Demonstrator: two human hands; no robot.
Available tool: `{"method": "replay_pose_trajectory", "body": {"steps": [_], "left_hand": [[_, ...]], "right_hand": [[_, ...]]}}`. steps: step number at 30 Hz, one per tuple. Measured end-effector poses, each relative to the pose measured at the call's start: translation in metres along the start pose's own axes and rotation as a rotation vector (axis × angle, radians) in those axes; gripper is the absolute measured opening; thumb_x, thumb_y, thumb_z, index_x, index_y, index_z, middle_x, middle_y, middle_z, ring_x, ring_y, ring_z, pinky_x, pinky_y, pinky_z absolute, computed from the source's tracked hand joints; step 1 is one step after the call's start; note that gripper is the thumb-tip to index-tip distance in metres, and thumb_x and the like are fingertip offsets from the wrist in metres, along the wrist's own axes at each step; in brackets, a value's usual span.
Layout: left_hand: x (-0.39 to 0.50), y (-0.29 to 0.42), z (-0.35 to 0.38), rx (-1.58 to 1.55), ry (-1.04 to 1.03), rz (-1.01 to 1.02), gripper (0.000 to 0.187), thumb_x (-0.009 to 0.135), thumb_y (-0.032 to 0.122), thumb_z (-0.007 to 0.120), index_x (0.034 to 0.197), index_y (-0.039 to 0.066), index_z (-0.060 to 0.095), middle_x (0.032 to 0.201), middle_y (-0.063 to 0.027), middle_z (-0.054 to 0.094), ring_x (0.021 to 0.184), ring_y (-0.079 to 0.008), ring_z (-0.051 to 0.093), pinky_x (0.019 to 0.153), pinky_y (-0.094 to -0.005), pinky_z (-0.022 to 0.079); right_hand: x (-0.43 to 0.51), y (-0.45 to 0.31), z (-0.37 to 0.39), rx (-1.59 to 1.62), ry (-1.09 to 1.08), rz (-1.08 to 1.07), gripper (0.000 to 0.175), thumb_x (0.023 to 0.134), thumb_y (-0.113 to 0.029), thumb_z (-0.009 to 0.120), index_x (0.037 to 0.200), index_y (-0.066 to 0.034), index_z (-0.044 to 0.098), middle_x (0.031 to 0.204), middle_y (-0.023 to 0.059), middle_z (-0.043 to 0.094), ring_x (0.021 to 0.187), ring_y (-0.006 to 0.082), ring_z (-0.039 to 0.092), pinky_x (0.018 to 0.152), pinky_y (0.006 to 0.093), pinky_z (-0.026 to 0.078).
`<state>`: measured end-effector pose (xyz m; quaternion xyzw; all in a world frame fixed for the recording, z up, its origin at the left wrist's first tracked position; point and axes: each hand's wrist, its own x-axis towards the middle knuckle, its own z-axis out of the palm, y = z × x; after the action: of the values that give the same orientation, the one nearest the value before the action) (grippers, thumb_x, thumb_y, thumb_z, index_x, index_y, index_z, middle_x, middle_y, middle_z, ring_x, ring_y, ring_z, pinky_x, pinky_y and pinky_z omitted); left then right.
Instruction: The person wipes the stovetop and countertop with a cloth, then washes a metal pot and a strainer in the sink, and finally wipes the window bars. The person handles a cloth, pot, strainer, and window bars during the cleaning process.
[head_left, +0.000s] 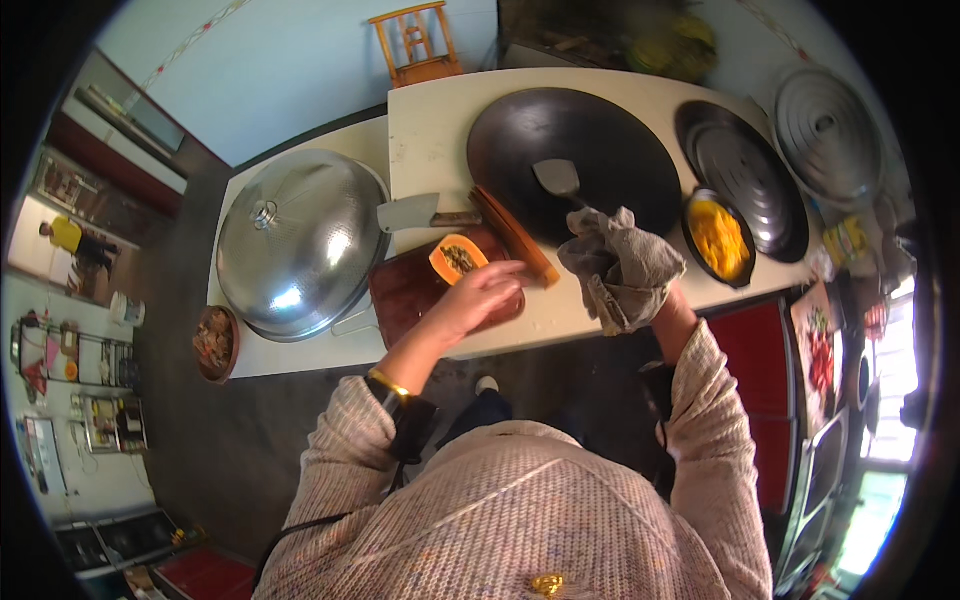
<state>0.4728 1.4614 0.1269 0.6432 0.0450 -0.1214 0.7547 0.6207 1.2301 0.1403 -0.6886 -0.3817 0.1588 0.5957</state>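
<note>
My right hand (670, 300) is mostly hidden by a grey-brown cloth (624, 274), which it grips near the counter's front edge. A metal wok spatula (557, 177) reaches from beside the cloth into the large black wok (517, 142); whether I hold its handle is hidden. My left hand (484, 296) has its fingers apart over a dark red cutting board (405, 292), close to a wooden piece (517, 240) that leans at the wok's rim. A halved orange squash or papaya with seeds (459, 259) lies on the board. A cleaver (412, 212) lies behind the board.
A domed steel lid (300, 240) covers a vessel at left, beside a brown bowl of food pieces (215, 341). On the right are a black dish of orange-yellow pieces (720, 238) and a dark round lid (742, 180). A wooden chair (416, 45) stands behind; a person (67, 236) is far left.
</note>
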Motion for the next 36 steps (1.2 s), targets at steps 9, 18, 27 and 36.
{"method": "replay_pose_trajectory", "body": {"steps": [9,18,27,36], "left_hand": [[0.018,-0.003,-0.107,0.084,0.508,0.032,0.039,0.092,0.012,0.053,0.127,-0.003,0.046,0.118,-0.0143,0.059,0.109,-0.0187,0.056,0.093,-0.0279,0.043],[0.102,-0.013,-0.140,0.706,0.669,-0.132,0.042,0.085,0.017,0.060,0.124,0.004,0.051,0.118,-0.0157,0.058,0.112,-0.0280,0.055,0.094,-0.0352,0.044],[0.172,-0.047,-0.163,1.163,0.325,-0.184,0.040,0.072,0.005,0.060,0.112,0.006,0.058,0.113,-0.0108,0.056,0.110,-0.0328,0.051,0.089,-0.0397,0.044],[0.183,-0.062,-0.173,1.374,0.244,-0.013,0.008,0.072,0.007,0.056,0.080,0.009,0.056,0.083,-0.0089,0.053,0.080,-0.0267,0.056,0.071,-0.0373,0.043]], "right_hand": [[0.274,0.065,-0.035,0.324,-0.492,0.180,0.044,0.087,-0.005,0.060,0.129,-0.0059,0.047,0.115,0.0105,0.059,0.102,0.0153,0.058,0.085,0.0274,0.050],[0.409,0.179,0.131,-0.916,-1.005,-0.546,0.038,0.087,-0.034,0.054,0.122,-0.0180,0.054,0.133,0.0107,0.046,0.122,0.0306,0.043,0.094,0.0485,0.040],[0.467,0.275,0.176,-0.994,-0.760,-0.803,0.045,0.093,-0.039,0.043,0.136,-0.0292,0.040,0.147,0.0038,0.029,0.135,0.0287,0.027,0.103,0.0611,0.023],[0.566,0.301,0.076,-1.256,-0.445,0.170,0.067,0.090,-0.053,0.038,0.147,-0.0274,0.015,0.154,0.0090,0.009,0.140,0.0332,0.012,0.108,0.0593,0.014]]}}
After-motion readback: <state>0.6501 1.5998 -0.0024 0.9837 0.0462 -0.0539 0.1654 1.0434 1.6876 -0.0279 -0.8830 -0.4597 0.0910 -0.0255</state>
